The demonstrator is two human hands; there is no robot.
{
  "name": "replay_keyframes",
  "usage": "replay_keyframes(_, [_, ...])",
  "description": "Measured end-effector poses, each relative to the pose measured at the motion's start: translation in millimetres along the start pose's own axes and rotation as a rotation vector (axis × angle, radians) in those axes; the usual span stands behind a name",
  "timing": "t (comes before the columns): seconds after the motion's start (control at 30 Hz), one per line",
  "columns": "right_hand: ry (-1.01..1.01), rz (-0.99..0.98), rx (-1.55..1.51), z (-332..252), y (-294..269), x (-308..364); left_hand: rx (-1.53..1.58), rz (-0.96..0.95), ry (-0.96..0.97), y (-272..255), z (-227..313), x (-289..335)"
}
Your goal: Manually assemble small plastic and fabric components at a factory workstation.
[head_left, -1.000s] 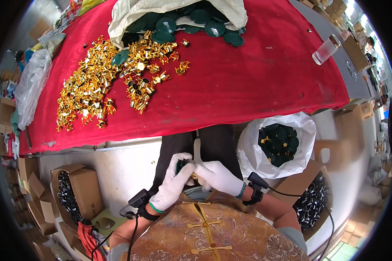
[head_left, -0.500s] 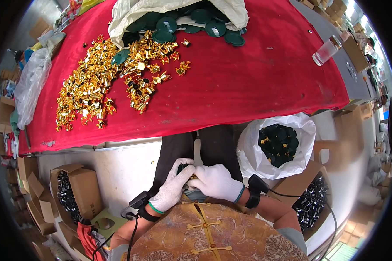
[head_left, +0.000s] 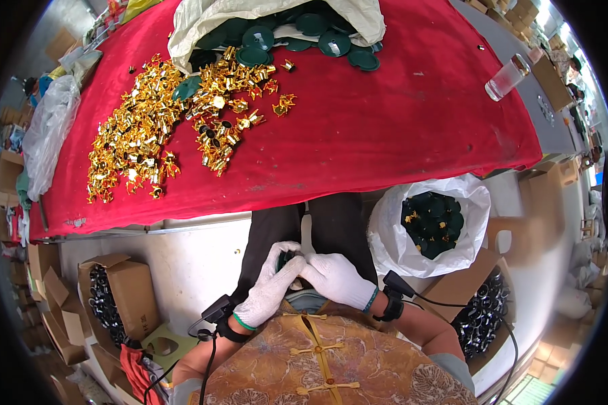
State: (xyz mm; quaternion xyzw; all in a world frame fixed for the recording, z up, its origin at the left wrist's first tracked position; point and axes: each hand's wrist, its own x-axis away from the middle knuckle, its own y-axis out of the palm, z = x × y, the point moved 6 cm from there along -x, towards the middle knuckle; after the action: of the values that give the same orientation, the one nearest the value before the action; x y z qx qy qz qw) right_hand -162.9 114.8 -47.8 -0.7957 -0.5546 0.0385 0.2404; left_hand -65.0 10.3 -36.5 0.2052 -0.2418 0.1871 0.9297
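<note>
Over the lap, the gloved left hand (head_left: 269, 289) and right hand (head_left: 336, 278) pinch one dark green disc (head_left: 287, 258) together, while heaps of gold clips (head_left: 155, 128) wait on the red table (head_left: 398, 121), a white bag (head_left: 434, 223) partly filled.

Matt red cloth table cover (head_left: 385, 135) lies slightly creased. On it, the heap of small shiny gold metal pieces (head_left: 162, 128) glints, and beside that heap sit smooth dark green plastic discs (head_left: 297, 34) in a coarse woven white sack (head_left: 250, 13). Below the cloth's edge, both hands (head_left: 304, 280) wear soft white knitted cotton gloves; nearby, a thin crinkled white plastic bag (head_left: 392, 236) and matt brown cardboard boxes (head_left: 135, 297).
</note>
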Motion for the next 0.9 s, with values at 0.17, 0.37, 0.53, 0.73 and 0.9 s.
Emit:
replay_keyframes(0.17, [0.006, 0.076, 0.141, -1, 2, 2, -0.041, -0.001, 0.005, -3, 0, -1])
replay_keyframes(0.37, [-0.039, 0.186, 0.119, 3, 6, 5, -0.023, 0.012, 0.025, -3, -5, -3])
replay_keyframes(0.53, [-0.054, 0.134, 0.173, 9, 10, 1, -0.033, 0.004, 0.024, -2, -5, -4])
replay_keyframes(0.73, [-0.077, 0.152, 0.199, 4, 10, 3, -0.049, 0.01, 0.045, -3, -9, -2])
replay_keyframes(0.9, [-0.084, 0.157, 0.187, 6, 13, 6, -0.061, 0.001, 0.081, -3, -11, -1])
